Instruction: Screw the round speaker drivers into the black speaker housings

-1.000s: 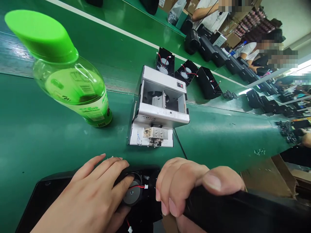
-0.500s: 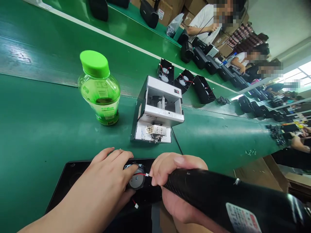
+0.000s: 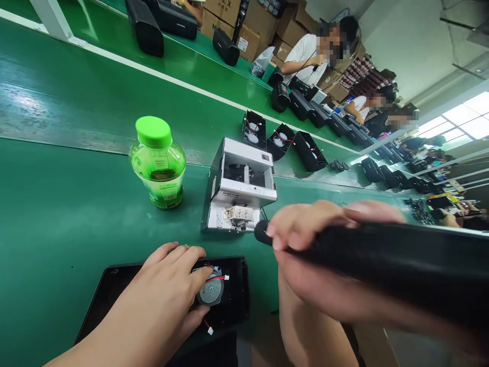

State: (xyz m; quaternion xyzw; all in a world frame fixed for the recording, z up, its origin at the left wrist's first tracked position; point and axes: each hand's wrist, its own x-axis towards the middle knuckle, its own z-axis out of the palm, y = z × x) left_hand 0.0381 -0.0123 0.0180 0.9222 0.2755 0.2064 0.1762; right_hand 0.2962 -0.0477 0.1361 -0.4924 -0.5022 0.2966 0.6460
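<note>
Lower left: left hand (image 3: pixel 164 290) lies across black box (image 3: pixel 237 285), touching speaker (image 3: pixel 212 291); cannot tell whether it grips. Lower right: right hand (image 3: pixel 305 237) clenches black tool (image 3: pixel 385 255).

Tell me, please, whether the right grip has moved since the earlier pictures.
Yes: relative to the silver machine, the right grip has moved up and right in the picture.

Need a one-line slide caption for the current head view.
Left hand touching a speaker driver in a black housing, right hand gripping a black tool, silver machine and bottle beyond.
</note>
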